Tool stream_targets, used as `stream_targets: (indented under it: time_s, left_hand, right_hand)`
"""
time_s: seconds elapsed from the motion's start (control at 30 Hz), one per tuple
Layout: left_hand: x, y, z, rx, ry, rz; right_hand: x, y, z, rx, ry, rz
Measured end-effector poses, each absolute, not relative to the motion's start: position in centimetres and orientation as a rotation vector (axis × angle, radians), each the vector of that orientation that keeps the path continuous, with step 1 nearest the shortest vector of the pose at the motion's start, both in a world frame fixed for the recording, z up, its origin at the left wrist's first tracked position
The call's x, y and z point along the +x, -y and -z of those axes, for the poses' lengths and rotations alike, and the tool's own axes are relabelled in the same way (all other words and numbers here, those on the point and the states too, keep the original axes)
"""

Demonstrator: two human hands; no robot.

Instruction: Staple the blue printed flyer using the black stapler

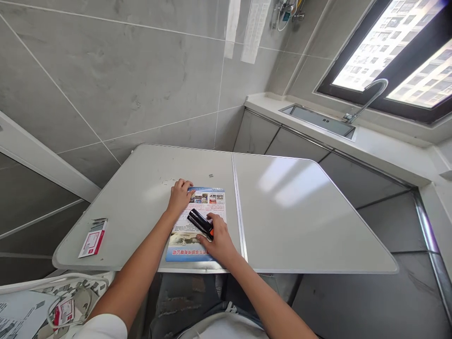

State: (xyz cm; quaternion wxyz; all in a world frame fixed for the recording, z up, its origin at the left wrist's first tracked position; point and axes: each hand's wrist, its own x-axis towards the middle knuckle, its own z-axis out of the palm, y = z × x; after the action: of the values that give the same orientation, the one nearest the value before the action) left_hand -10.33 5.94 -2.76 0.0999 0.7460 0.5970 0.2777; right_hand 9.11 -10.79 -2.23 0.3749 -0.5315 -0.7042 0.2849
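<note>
A printed leaflet [197, 254] with blue bands, small photos and red characters lies upside down to me near the table's front edge. My left hand [181, 194] is at its upper left corner, fingers bent and thumb on the paper. Over the leaflet's middle, my right hand [219, 238] grips the orange-marked end of a black stapler [198, 221], thumb on one side and fingers on the other. The stapler points up and left; its underside is hidden. A small grey strip, perhaps staples [211, 175], lies beyond the leaflet.
The white folding table [282, 226] has a seam right of the leaflet. A red-and-white packet [93, 240] with grey strips lies at the left. A white basket [60, 282] with papers stands below. Counter, sink [318, 120] and tap [370, 96] are at the right, under the window.
</note>
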Motion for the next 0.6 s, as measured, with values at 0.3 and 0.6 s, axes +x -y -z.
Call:
stream_targets:
  time_s: [0.3,0.6]
  left_hand:
    - [-11.8,-6.4,2.9,1.874,-1.647,-1.152]
    - [-12.0,-7.0,3.4,1.805,-1.698,-1.238]
  right_hand:
    - [28.5,7.5,1.3,-1.979,1.431,-0.182]
    - [37.7,9.8,-0.8,-2.141,0.942,-0.178]
